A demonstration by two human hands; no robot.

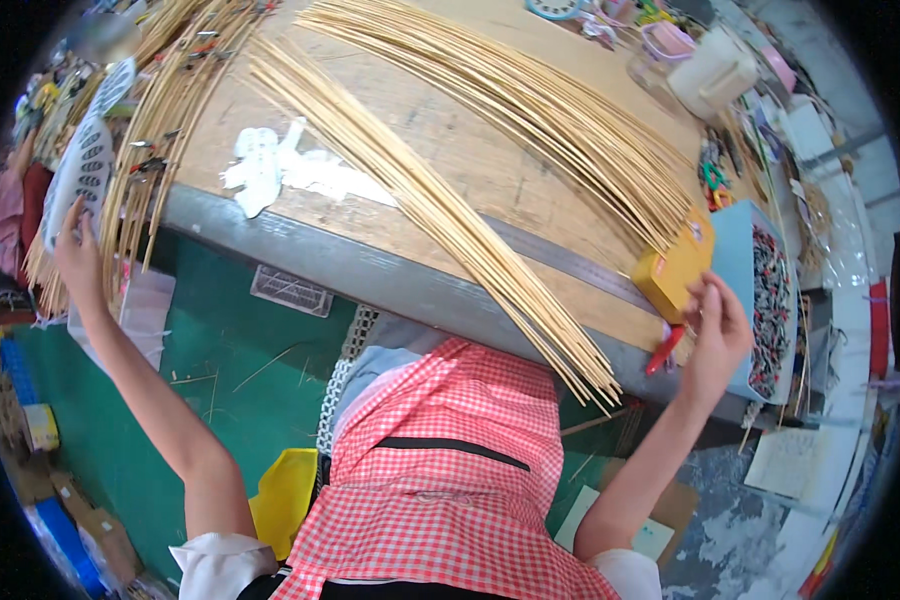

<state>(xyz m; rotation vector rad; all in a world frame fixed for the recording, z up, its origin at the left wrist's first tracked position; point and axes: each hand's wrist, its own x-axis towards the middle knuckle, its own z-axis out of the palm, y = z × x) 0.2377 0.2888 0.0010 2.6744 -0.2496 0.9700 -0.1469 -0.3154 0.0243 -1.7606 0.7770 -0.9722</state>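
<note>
At the far left my left hand [77,245] is closed at the lower end of a long white thing with dark leaf-shaped prints [82,165], which looks like cloth. My right hand [718,325] is raised at the table's right end, fingers curled together; anything between them is too small to make out. Beside it stands a yellow box [677,265], with a red-handled tool [664,350] just below. A bundle of thin bamboo sticks [440,215] lies slantwise across the table, its near ends past the edge. A second, curved bundle of sticks [530,95] reaches to the yellow box.
The wooden table [215,130] has a grey front edge and bears white paper scraps [257,170] and a metal ruler [570,262]. A blue bin [735,250] of small dark and red pieces stands right, near a cream jug [713,70]. More sticks with clips [175,110] lie left.
</note>
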